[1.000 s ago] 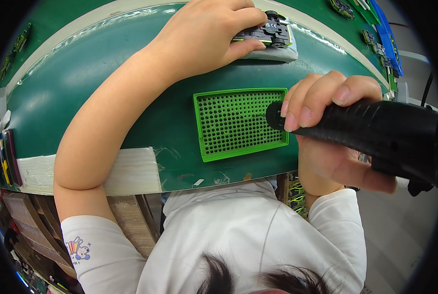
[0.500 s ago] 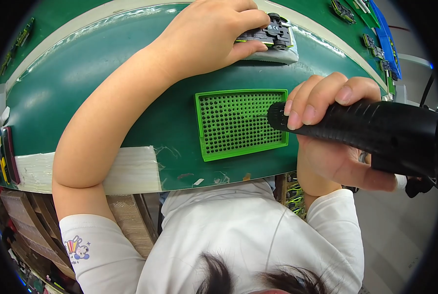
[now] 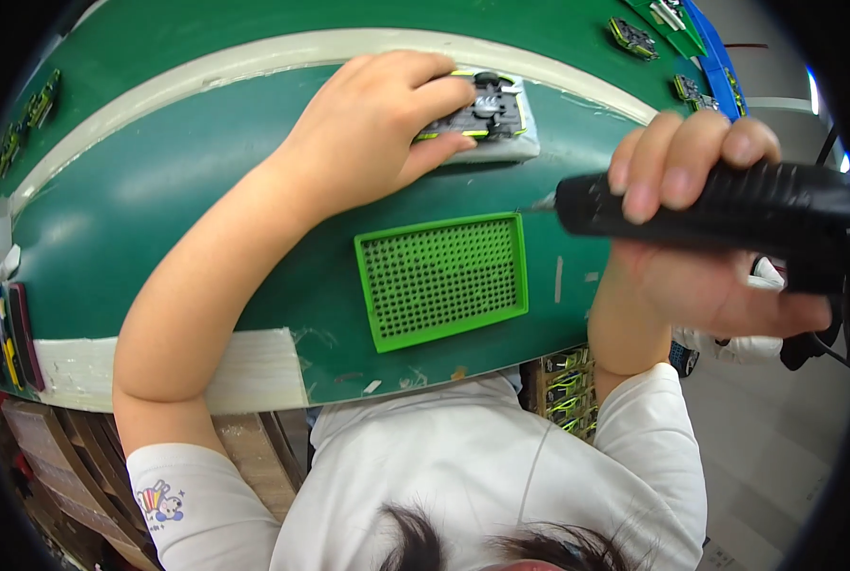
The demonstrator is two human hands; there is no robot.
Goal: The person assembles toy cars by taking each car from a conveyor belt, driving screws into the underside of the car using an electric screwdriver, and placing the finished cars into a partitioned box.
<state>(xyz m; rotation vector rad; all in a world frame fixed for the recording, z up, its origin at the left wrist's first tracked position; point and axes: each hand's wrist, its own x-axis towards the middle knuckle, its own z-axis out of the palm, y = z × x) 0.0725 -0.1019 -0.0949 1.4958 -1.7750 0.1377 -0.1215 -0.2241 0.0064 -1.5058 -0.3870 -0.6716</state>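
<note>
A dark green workbench mat [image 3: 158, 190] curves across the view, crossed by a pale strip along its far side and patched with a pale tape band at the near left edge. Wooden shelving shows below it on the left.

The left hand [image 3: 368, 133] lies palm down on the mat, its fingers [image 3: 434, 95] spread only slightly and curled over the left part of a small black electronic assembly with yellow-green edges [image 3: 487, 107]. That assembly sits on a pale rectangular block [image 3: 520, 143] near the far strip; the thumb presses against the block's near left edge, so the piece is pinned between thumb and fingertips rather than lifted.

The right hand [image 3: 701, 238] is closed tightly around a black, ribbed, cylindrical power screwdriver [image 3: 720, 205]. 3 fingertips wrap over the top of the barrel and the palm is beneath it. The tool's thin metal tip [image 3: 542, 203] points left, hanging near the block's right end and above the mat, not touching the assembly.

Between the 2 hands, closer to the person, lies a bright green rectangular plastic tray full of small holes [image 3: 441, 279], flat on the mat. More small assemblies [image 3: 632, 36] rest at the far right.
</note>
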